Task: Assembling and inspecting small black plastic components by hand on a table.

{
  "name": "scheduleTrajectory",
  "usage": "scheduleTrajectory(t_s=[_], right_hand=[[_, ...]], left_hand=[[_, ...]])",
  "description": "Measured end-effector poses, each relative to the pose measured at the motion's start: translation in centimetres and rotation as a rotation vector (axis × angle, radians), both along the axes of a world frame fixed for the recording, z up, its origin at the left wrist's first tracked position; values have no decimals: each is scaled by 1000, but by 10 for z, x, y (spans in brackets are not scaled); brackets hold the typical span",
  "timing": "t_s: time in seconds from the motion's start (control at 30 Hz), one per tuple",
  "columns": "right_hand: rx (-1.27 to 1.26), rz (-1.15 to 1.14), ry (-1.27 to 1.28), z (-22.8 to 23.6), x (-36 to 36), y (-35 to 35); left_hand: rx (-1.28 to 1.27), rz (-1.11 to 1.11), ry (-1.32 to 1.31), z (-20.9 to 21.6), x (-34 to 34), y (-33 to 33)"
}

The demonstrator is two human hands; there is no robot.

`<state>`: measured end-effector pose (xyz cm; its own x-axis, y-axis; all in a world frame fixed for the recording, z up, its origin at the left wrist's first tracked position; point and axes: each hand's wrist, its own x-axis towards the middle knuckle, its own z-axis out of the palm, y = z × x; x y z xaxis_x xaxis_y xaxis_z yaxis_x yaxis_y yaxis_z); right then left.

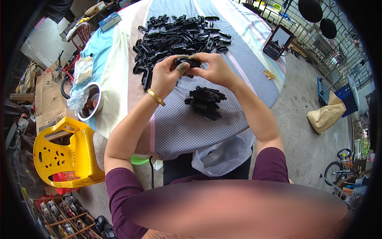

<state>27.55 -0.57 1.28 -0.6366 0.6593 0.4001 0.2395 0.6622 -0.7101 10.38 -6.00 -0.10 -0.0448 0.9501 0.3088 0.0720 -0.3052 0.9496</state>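
Here, the left hand (166, 76) and the right hand (217, 69) are both curling tight around one small black plastic part (188, 61), holding it up over the worktop (179, 127); it is looking hard, stiff and light, so pinching it at both ends is probably working best; one neat little stack (205, 102) is sitting just below the hands; one big pile (179, 38), too many to count, is lying behind; one phone (278, 42) is standing far right.
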Motion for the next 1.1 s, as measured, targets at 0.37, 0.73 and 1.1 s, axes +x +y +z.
scheduleTrajectory(t_s=[0.37,0.73,1.1], right_hand=[[-465,80,304,1,9,20],[439,-98,-249,-29,-15,20],[-63,-18,54,-26,-7,17]], left_hand=[[-98,-157,-41,14,-14,-2],[315,215,757,1,-21,16],[355,460,754,-9,-33,34]])
